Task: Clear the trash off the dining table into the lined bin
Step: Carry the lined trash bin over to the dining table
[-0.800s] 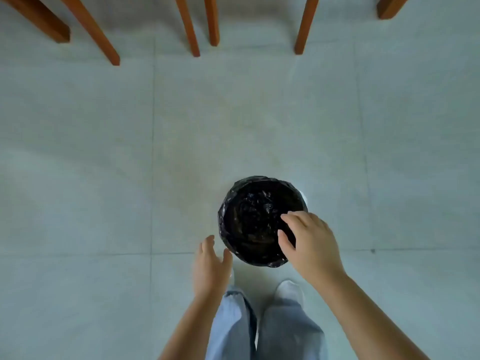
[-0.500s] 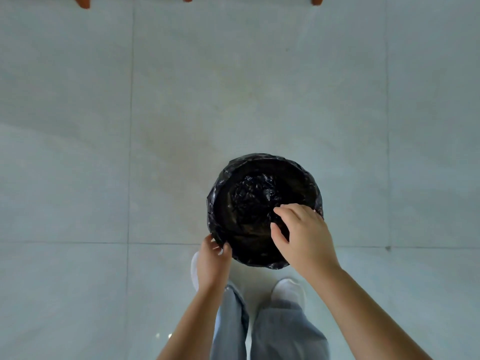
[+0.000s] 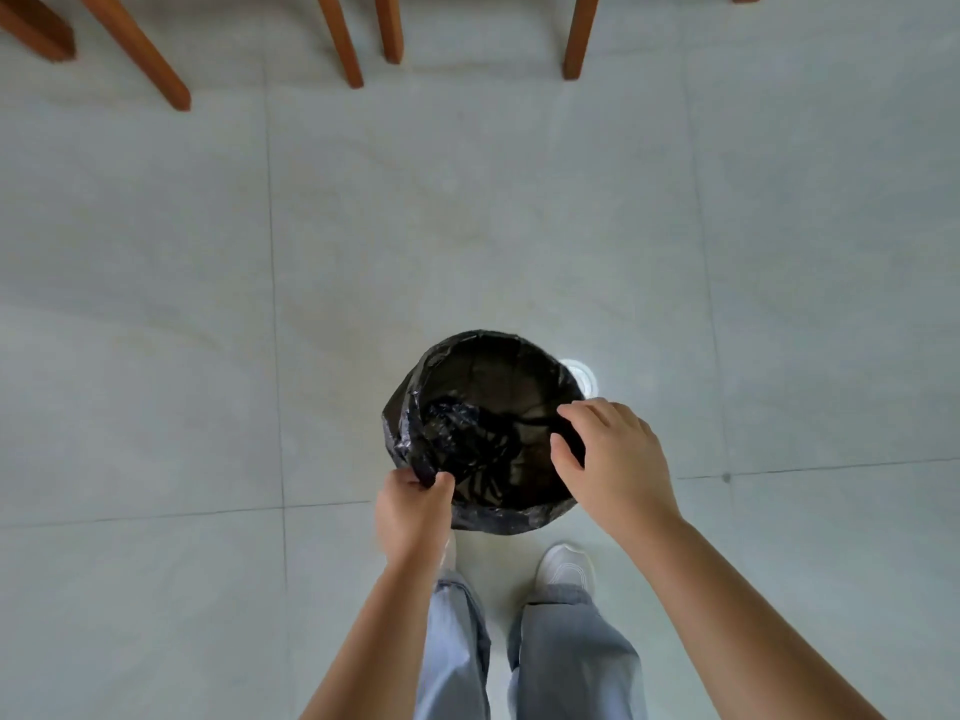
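A round bin (image 3: 488, 519) lined with a black plastic bag (image 3: 410, 418) stands on the pale tiled floor just in front of my feet. My left hand (image 3: 413, 514) pinches the bag's edge at the near left of the rim. My right hand (image 3: 613, 459) hovers over the right side of the rim, fingers curled and apart, touching the liner's edge. Crumpled black plastic lies inside the bin. No trash and no table top are in view.
Several brown wooden chair or table legs (image 3: 340, 41) stand along the top of the view. A white round object (image 3: 579, 374) peeks out behind the bin's right side. My white shoes (image 3: 566, 566) and light blue trousers are below the bin.
My left hand has closed on the liner's near left edge and lifted it. The view tilted up, so the wooden legs are back in sight. My right hand shifted to the right rim.
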